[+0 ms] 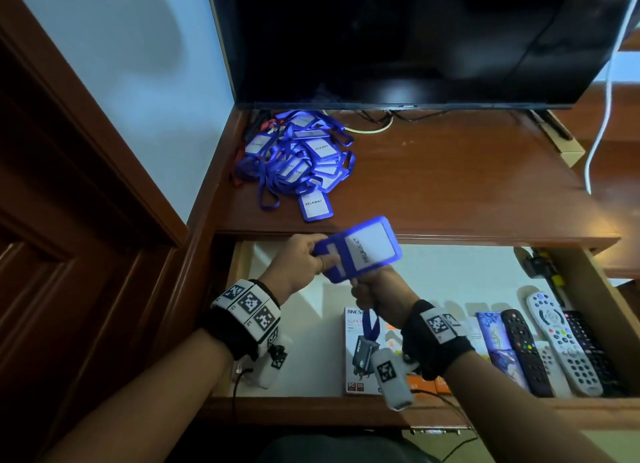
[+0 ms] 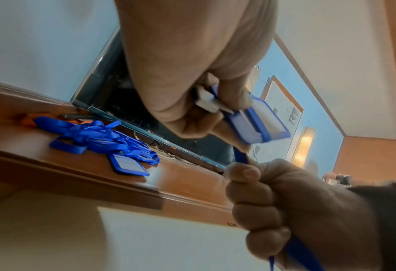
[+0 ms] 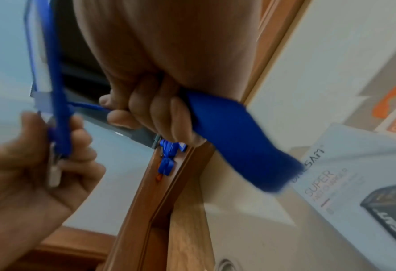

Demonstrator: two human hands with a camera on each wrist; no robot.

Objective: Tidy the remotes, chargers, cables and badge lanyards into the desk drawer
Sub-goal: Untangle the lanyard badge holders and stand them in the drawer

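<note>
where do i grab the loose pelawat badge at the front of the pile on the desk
Take the PELAWAT badge by its long side edges, coming from above at the desk's front edge. It lies flat, clear of the lanyard pile, with its strap end toward the tangle.

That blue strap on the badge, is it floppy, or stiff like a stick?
Probably floppy: the blue strap bends where it leaves the right hand and dangles below. The badge holder, pinched by the left hand, looks stiffer; it stays flat.
</note>
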